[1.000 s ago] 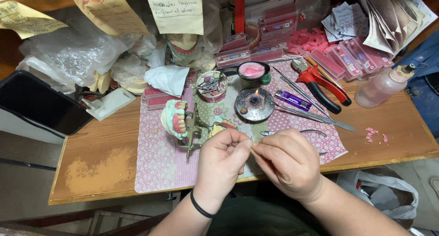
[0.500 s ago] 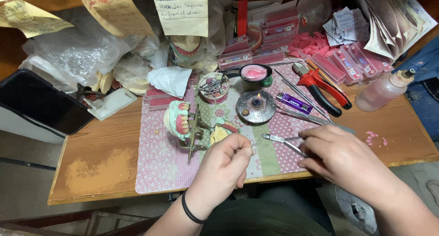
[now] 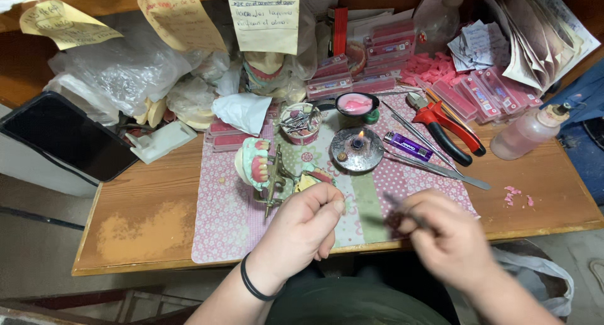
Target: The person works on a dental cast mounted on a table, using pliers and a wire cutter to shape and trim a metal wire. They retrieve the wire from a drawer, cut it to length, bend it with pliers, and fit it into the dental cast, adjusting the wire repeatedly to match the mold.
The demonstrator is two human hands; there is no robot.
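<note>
While left hand (image 3: 305,227) pinches something tiny, blurred right hand (image 3: 447,237) grips thin tool (image 3: 402,213); burner (image 3: 357,149), articulator (image 3: 267,171) beyond.

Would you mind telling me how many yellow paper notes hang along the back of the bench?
3: one yellow note at far left, a second note right of it, and a paler third note near the middle. Others may be cropped above.

a pink dotted fabric mat with a green floral stripe (image 3: 239,218) covered the centre; red-handled metal pliers (image 3: 450,127) lay upper right, yellow paper notes (image 3: 63,26) upper left.
</note>
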